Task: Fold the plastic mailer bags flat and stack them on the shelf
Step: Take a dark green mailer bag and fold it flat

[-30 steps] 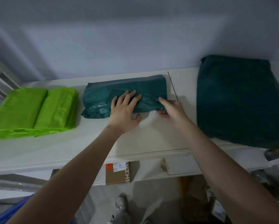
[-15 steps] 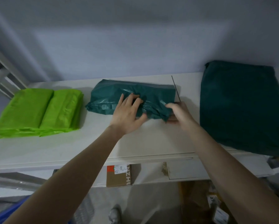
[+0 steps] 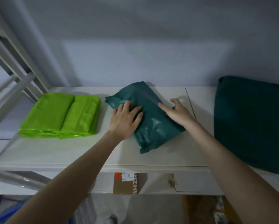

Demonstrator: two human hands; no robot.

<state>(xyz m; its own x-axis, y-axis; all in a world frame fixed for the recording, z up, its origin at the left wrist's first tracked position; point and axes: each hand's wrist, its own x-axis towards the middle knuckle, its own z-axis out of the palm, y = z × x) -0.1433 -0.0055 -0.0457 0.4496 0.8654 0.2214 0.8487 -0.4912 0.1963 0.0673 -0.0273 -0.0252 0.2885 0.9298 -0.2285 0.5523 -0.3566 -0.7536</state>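
A folded bundle of teal mailer bags (image 3: 153,126) lies at an angle in the middle of the white shelf (image 3: 70,152), one end toward the wall and the other toward me. My left hand (image 3: 126,120) presses flat on its left side with fingers spread. My right hand (image 3: 178,112) rests on its right edge, fingers loosely apart, thumb lifted. A stack of bright green folded mailers (image 3: 61,115) sits at the left. A larger dark teal stack (image 3: 252,122) lies at the right.
A white metal rack frame (image 3: 11,75) rises at the left. The wall stands close behind the shelf. A thin seam line (image 3: 190,102) crosses the shelf by my right hand. A cardboard box (image 3: 125,183) with a label sits on the level below.
The teal bundle has turned from lying crosswise to lying diagonally, its right end swung toward me. Both hands moved with it, and the camera tilted upward.
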